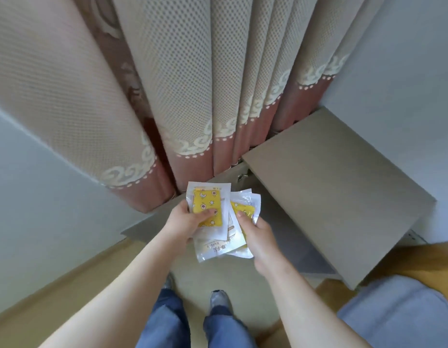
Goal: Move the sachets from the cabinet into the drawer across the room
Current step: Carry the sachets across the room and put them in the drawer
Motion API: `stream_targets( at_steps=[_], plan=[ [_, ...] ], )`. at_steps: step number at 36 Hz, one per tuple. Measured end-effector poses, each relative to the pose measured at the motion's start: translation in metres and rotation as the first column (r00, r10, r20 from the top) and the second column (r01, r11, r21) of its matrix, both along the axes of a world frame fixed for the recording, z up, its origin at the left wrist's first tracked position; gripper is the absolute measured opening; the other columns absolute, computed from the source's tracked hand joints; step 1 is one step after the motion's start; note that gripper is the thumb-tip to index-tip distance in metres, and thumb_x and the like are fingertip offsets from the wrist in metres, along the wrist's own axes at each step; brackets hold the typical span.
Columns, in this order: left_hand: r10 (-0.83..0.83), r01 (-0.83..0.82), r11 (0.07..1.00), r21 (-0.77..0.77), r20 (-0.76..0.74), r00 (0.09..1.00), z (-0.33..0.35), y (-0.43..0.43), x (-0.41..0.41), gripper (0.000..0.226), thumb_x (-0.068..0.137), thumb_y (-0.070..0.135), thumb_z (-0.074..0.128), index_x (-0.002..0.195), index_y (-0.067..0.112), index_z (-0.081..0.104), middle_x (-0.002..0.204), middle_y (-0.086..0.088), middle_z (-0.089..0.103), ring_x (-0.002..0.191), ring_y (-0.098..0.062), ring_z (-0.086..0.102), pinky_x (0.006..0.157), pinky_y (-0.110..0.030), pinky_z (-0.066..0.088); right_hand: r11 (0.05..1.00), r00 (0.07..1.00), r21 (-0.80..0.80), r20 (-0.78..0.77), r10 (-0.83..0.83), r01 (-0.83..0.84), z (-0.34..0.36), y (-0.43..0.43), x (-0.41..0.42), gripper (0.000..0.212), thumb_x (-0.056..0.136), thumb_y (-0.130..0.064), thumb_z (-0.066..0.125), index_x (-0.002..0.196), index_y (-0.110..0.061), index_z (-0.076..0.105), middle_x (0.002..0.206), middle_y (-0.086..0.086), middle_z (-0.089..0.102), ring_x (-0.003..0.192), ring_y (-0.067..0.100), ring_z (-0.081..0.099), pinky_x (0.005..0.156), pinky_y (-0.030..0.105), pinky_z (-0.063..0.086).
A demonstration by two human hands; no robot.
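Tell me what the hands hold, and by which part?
Both hands grip sachets: left hand by the stack's left edge, thumb on the yellow print; right hand by the right edge.

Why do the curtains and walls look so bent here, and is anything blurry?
Head view: wide-angle lens bows the curtains and walls outward; soft, even daylight, no harsh shadows; sachets in both hands slightly soft, their small print barely legible; edges of frame smear most.

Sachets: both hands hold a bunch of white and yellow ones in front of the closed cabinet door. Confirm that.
Not quite. The head view shows the cabinet door swung open, not closed. The left hand and right hand do hold the white and yellow sachets in front of it.
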State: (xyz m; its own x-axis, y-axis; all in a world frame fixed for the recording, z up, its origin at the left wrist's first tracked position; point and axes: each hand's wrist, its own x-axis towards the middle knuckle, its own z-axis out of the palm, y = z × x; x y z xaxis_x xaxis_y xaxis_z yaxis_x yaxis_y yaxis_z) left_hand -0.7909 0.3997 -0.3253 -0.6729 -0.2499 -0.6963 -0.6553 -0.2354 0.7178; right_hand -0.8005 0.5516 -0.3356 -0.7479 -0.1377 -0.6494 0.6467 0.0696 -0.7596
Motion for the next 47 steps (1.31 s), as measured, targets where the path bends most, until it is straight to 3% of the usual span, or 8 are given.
stream_targets(
  at_steps=[2,5,9,15,20,29,43,47],
  plan=[
    [0.088,-0.089,0.996,-0.012,-0.031,0.996,0.013,-0.015,0.016,0.020,0.081,0.007,0.071,0.094,0.016,0.059,0.096,-0.005,0.070,0.086,-0.026,0.068,0.080,-0.042,0.055,0.998,0.998,-0.022,-0.008,0.063,-0.064,0.013,-0.019,0.006,0.011,0.093,-0.029,0.056,0.087,-0.025,0.065,0.087,-0.011,0.069,0.088,0.011,0.064,0.079,0.029,0.051],
    [0.235,-0.237,0.971,-0.017,-0.068,0.970,0.030,-0.044,0.044,0.025,0.079,0.005,0.072,0.099,0.012,0.057,0.098,-0.011,0.070,0.085,-0.029,0.069,0.079,-0.045,0.055,0.983,0.984,-0.060,-0.032,0.173,-0.175,0.030,-0.052,0.018,0.003,0.088,-0.023,0.064,0.087,-0.023,0.067,0.090,-0.009,0.071,0.091,0.012,0.066,0.085,0.032,0.051],
    [0.391,-0.395,0.919,-0.017,-0.110,0.914,0.051,-0.088,0.089,0.026,0.079,0.006,0.072,0.100,0.012,0.057,0.097,-0.011,0.071,0.084,-0.029,0.069,0.079,-0.046,0.056,0.940,0.946,-0.107,-0.031,0.323,-0.324,0.050,-0.105,0.039,0.013,0.085,-0.010,0.067,0.096,-0.017,0.067,0.088,-0.004,0.073,0.083,0.012,0.069,0.076,0.029,0.054],
    [0.627,-0.633,0.774,0.020,-0.168,0.761,0.070,-0.164,0.172,0.024,0.083,0.003,0.068,0.101,0.011,0.055,0.096,-0.011,0.070,0.081,-0.028,0.070,0.067,-0.037,0.056,0.843,0.854,-0.145,-0.026,0.520,-0.518,0.070,-0.203,0.089,0.013,0.086,-0.003,0.063,0.094,-0.014,0.067,0.079,-0.004,0.073,0.070,0.011,0.069,0.052,0.022,0.052],
    [0.761,-0.774,0.632,0.019,-0.200,0.617,0.079,-0.234,0.255,0.024,0.083,0.000,0.066,0.103,0.009,0.055,0.099,-0.012,0.070,0.083,-0.026,0.069,0.068,-0.036,0.055,0.726,0.741,-0.193,-0.015,0.671,-0.660,0.085,-0.289,0.151,0.013,0.087,-0.004,0.062,0.096,-0.014,0.065,0.087,0.003,0.074,0.075,0.020,0.071,0.052,0.027,0.054],
    [0.891,-0.930,0.357,-0.087,-0.268,0.367,0.098,-0.344,0.425,0.015,0.085,0.004,0.066,0.094,0.014,0.058,0.092,-0.004,0.069,0.078,-0.018,0.066,0.068,-0.030,0.052,0.506,0.534,-0.241,-0.070,0.842,-0.828,0.101,-0.434,0.283,0.017,0.088,-0.006,0.061,0.102,-0.015,0.064,0.090,0.004,0.074,0.079,0.021,0.071,0.057,0.032,0.056],
    [0.943,-0.975,-0.221,-0.031,-0.261,-0.205,0.090,-0.413,0.647,0.017,0.086,0.001,0.063,0.091,0.016,0.057,0.090,-0.001,0.067,0.081,-0.019,0.064,0.082,-0.036,0.050,0.045,0.068,-0.273,-0.075,0.995,-0.961,0.089,-0.590,0.493,0.019,0.087,-0.007,0.060,0.105,-0.013,0.063,0.094,0.008,0.074,0.085,0.026,0.071,0.059,0.035,0.056],
    [0.922,-0.944,-0.329,-0.028,-0.227,-0.314,0.081,-0.433,0.695,0.017,0.086,0.002,0.064,0.092,0.017,0.060,0.094,-0.004,0.069,0.085,-0.022,0.066,0.079,-0.037,0.052,-0.074,-0.056,-0.290,-0.070,0.996,-0.954,0.078,-0.632,0.547,0.023,0.087,-0.008,0.062,0.109,-0.011,0.063,0.098,0.009,0.074,0.090,0.028,0.070,0.075,0.044,0.057]
  ],
)
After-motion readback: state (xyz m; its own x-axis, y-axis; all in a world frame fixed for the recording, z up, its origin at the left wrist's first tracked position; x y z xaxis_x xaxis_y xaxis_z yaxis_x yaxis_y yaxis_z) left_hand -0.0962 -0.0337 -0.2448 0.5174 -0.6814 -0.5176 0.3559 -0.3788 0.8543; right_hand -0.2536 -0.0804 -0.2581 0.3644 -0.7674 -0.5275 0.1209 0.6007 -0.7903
